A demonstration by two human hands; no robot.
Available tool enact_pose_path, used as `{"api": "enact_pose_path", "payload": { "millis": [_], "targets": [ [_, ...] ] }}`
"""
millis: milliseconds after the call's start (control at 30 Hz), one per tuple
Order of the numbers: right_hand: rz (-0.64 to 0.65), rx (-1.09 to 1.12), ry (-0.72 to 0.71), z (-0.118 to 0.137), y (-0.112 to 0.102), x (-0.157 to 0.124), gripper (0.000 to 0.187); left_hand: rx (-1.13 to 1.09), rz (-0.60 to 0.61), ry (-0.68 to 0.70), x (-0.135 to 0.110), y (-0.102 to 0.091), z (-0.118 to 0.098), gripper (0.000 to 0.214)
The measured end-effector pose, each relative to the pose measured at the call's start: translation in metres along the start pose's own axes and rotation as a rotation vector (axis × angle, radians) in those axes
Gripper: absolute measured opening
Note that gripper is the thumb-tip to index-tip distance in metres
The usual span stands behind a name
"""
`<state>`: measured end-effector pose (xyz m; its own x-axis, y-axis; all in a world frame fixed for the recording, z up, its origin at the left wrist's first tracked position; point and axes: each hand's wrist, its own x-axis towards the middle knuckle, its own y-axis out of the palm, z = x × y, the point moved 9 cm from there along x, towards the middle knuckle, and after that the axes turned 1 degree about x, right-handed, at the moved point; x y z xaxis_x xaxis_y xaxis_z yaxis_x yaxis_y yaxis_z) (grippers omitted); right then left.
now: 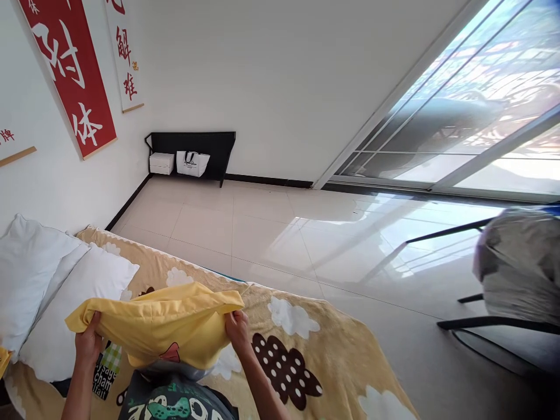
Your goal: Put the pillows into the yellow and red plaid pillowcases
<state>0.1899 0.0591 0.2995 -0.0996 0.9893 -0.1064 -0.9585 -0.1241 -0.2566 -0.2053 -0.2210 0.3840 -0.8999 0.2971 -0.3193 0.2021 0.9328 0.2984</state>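
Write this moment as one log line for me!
left hand: holds yellow cloth, left end; right hand: holds its right end; cloth: spans between hands; white pillows: on bed, picture left

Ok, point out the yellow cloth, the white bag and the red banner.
Yellow cloth [175,318], head view: middle of its fabric.
White bag [192,165], head view: its front panel.
Red banner [69,79], head view: its lettered middle.

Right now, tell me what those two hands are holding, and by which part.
A yellow cloth, spread between them: the left hand grips it near its left end, the right hand near its right end.
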Motion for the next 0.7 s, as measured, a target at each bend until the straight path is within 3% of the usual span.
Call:
{"api": "enact_pose_path", "payload": {
  "millis": [200, 367, 467, 567, 633, 700],
  "targets": [
    [0.292, 0.022, 0.04, -0.016, 0.022, -0.013, 0.063, -0.026, 0.099, -0.127, 0.01, -0.026, 0.026, 0.043],
    [0.475, 0.041, 0.075, -0.018, 0.026, -0.027, 0.07, 0.027, 0.029, -0.123, 0.008, -0.038, 0.025, 0.04],
    [0.579, 0.035, 0.065, -0.008, 0.023, -0.025, 0.067, 0.11, 0.045, -0.141, 0.004, -0.039, 0.024, 0.037],
    [0.565, 0.036, 0.019, 0.011, 0.021, -0.007, 0.07, 0.21, 0.108, -0.146, 0.0, -0.041, 0.027, 0.042],
    [0.567, 0.036, -0.023, 0.026, 0.035, 0.0, 0.071, 0.266, 0.172, -0.153, -0.003, -0.04, 0.032, 0.048],
    [0.633, 0.023, -0.083, 0.041, 0.064, -0.007, 0.062, 0.314, 0.192, -0.131, -0.002, -0.042, 0.033, 0.053]
  ]
}}
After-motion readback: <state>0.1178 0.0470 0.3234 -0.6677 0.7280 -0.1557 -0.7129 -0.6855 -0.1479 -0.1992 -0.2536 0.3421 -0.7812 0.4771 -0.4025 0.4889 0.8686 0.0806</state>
